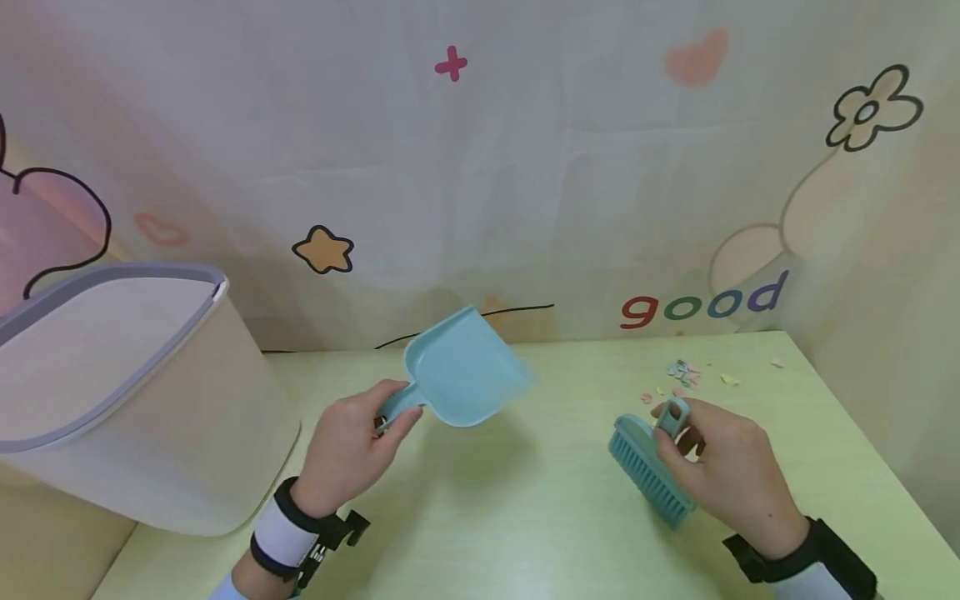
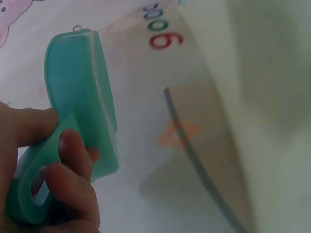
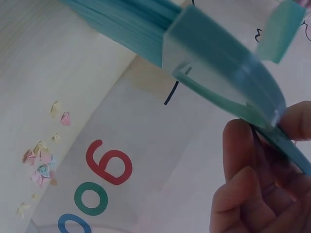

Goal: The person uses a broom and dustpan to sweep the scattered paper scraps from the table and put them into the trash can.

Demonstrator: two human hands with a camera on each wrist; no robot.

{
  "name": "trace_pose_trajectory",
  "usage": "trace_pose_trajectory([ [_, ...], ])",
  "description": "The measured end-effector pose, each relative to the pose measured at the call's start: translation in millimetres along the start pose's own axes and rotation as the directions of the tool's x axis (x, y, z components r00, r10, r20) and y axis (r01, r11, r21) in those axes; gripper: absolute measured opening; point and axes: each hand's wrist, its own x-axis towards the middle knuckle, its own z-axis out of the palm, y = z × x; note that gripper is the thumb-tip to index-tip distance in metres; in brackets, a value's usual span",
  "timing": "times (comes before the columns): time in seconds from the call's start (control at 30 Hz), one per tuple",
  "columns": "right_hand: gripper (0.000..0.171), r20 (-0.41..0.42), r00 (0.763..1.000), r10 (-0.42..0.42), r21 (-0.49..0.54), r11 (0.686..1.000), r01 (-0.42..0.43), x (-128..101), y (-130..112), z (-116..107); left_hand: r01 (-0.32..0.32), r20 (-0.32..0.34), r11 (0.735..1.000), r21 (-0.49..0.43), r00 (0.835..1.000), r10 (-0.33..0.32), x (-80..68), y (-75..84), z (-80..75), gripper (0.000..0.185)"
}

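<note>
My left hand [image 1: 351, 450] grips the handle of a light blue dustpan [image 1: 465, 367], held above the table and tilted. In the left wrist view the fingers curl round the dustpan [image 2: 80, 92] handle, which has a hole at its end. My right hand [image 1: 731, 467] pinches the handle of a small blue-green hand brush [image 1: 652, 471], its bristles facing down and left. The right wrist view shows the brush [image 3: 218, 53] in the fingers, with part of the dustpan [image 3: 282, 31] at upper right. Small coloured paper scraps [image 1: 684, 373] lie on the table just beyond the right hand.
A large white bin [image 1: 187, 417] with a grey-lilac rim stands at the left. The pale green table [image 1: 555, 533] meets a printed cloth backdrop [image 1: 510, 167] at the back. More scraps lie scattered near the table's far right corner.
</note>
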Motion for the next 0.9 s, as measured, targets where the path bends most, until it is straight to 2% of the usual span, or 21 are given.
trace_pose_trajectory([
  [0.1,0.021,0.0,1.0,-0.008,0.007,1.0,0.008,1,1,0,0.071,0.124,0.994,-0.085,0.99,-0.06,-4.8,-5.2,22.0,0.029],
  [0.23,0.022,-0.001,1.0,0.006,0.003,1.0,-0.006,4,5,-3,0.151,0.251,0.98,-0.132,0.961,-0.115,-11.0,-12.1,42.2,0.028],
  [0.3,0.024,-0.018,1.0,0.017,-0.007,1.0,-0.018,7,9,-6,0.175,0.296,0.975,-0.137,0.946,-0.128,-13.3,-15.4,50.8,0.027],
  [0.43,0.025,-0.075,0.996,0.053,-0.037,0.998,-0.056,17,21,-16,0.177,0.372,0.975,-0.137,0.921,-0.115,-17.1,-19.2,66.4,0.028],
  [0.63,0.025,-0.141,0.985,0.098,-0.083,0.99,-0.111,26,38,-27,0.19,0.464,0.966,-0.177,0.881,-0.088,-23.0,-20.3,79.6,0.03],
  [0.8,0.026,-0.155,0.984,0.092,-0.124,0.986,-0.112,27,48,-28,0.163,0.482,0.966,-0.203,0.875,-0.046,-22.4,-23.6,84.6,0.031],
  [0.9,0.026,-0.132,0.988,0.076,-0.157,0.983,-0.096,29,52,-25,0.168,0.493,0.966,-0.194,0.869,-0.052,-21.9,-27.6,87.0,0.031],
])
